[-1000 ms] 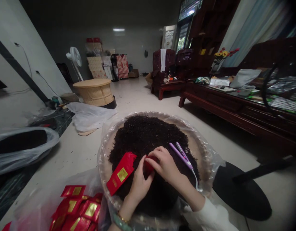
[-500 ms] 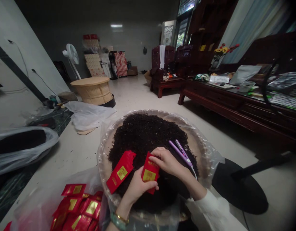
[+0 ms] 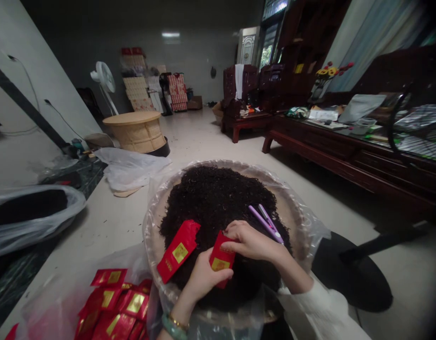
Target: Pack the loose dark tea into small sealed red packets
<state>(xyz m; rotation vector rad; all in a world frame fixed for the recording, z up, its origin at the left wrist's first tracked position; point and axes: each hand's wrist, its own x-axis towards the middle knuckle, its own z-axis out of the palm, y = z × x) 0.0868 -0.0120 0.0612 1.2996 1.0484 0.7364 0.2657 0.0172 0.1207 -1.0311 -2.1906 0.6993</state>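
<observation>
A round basket lined with clear plastic [image 3: 303,222] holds a heap of dark loose tea leaves [image 3: 214,198]. My left hand [image 3: 204,278] grips a small red and gold packet [image 3: 221,259] upright over the leaves. My right hand [image 3: 251,241] pinches the packet's top edge, fingers closed. A second red packet [image 3: 178,250] stands stuck in the leaves just left of my hands. A purple heat-sealing clamp [image 3: 266,222] lies on the leaves just behind my right hand.
A clear bag of several red packets [image 3: 112,307] lies at the lower left. Another plastic-lined tray of dark leaves [image 3: 30,210] sits at the far left. A long dark wooden bench [image 3: 345,160] runs on the right, and a round wicker table [image 3: 138,132] stands behind.
The packet was half hidden between my hands a second ago; it now stands upright in my left hand with my right fingers on its top edge.
</observation>
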